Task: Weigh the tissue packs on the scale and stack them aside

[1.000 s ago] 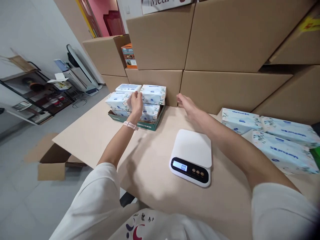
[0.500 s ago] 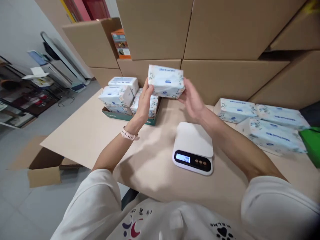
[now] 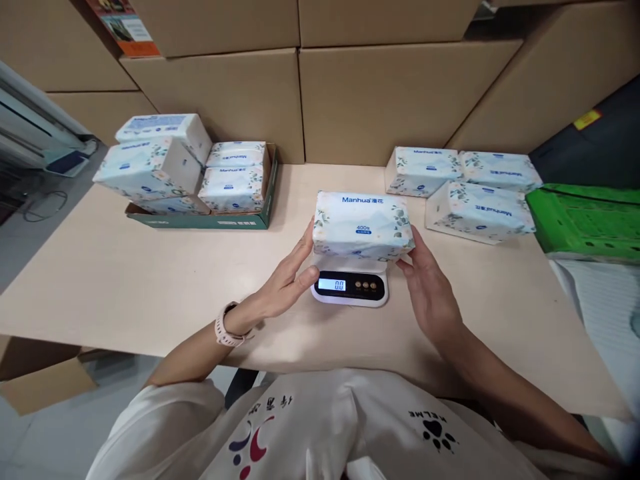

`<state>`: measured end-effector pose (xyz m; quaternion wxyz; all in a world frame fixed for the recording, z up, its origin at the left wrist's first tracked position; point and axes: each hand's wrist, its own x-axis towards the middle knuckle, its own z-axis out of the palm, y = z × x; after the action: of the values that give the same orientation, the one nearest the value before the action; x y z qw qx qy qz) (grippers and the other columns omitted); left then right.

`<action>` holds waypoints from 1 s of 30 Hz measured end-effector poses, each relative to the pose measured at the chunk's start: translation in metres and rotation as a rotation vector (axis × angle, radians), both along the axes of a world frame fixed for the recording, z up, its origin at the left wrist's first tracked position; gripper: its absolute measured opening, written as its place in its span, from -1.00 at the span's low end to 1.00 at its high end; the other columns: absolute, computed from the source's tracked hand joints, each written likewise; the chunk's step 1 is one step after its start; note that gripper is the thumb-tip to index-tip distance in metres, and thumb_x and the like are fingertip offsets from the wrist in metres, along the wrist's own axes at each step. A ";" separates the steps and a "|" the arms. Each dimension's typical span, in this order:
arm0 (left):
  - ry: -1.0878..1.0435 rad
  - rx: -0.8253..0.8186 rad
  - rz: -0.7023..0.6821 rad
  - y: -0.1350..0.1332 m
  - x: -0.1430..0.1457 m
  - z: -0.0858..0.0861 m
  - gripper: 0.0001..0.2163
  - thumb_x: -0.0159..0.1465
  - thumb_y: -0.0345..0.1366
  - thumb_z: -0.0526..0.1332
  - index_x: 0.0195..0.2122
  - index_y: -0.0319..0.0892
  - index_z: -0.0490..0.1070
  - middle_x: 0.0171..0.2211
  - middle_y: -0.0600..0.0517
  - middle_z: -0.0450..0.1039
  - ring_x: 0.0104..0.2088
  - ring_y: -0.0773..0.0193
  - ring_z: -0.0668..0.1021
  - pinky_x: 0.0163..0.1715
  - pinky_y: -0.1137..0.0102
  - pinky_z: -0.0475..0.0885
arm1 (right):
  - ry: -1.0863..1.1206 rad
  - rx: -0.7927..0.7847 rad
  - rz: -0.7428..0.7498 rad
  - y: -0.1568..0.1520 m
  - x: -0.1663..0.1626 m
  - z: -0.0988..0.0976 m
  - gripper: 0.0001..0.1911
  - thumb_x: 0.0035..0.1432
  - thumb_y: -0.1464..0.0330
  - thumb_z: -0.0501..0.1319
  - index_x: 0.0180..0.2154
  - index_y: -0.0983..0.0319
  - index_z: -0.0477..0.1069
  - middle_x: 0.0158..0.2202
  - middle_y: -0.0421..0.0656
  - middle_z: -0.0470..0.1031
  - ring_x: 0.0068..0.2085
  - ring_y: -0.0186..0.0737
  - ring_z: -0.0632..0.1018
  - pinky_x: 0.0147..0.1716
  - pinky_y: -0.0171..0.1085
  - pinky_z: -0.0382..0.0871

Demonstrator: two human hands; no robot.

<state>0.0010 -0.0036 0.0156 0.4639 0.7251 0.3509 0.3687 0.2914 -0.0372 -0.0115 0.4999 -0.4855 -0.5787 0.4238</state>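
Observation:
A white and pale blue tissue pack (image 3: 363,225) marked "Manhua" sits over the white kitchen scale (image 3: 350,288), whose display reads 0.0. My left hand (image 3: 285,283) touches the pack's left end with fingers stretched out. At the pack's right end my right hand (image 3: 430,290) presses its fingers against it. Both hands hold the pack between them. I cannot tell whether the pack rests fully on the scale.
A green tray (image 3: 250,220) at the back left holds several stacked tissue packs (image 3: 150,167). Three more packs (image 3: 475,210) lie at the back right beside a green crate (image 3: 585,220). Cardboard boxes (image 3: 380,100) wall the table's (image 3: 125,287) far side.
Both hands lifted one pack from the tray stack, carried it right and toward me, and lowered it over the scale. My head turned right and down.

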 end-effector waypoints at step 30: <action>-0.468 -0.508 0.537 0.018 -0.002 -0.049 -0.55 0.42 -0.05 0.27 0.22 -0.19 0.56 0.28 -0.18 0.58 0.39 -0.05 0.52 0.56 -0.04 0.21 | 0.414 -0.163 -0.518 0.031 0.009 -0.035 -0.52 0.39 -0.06 0.14 -0.10 0.15 0.62 -0.16 -0.07 0.68 -0.02 -0.08 0.67 0.22 0.05 0.51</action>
<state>-0.0005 0.0147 -0.0333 0.5824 0.3679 0.4919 0.5324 0.3001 -0.0065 -0.0468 0.6573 -0.5583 -0.2868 0.4171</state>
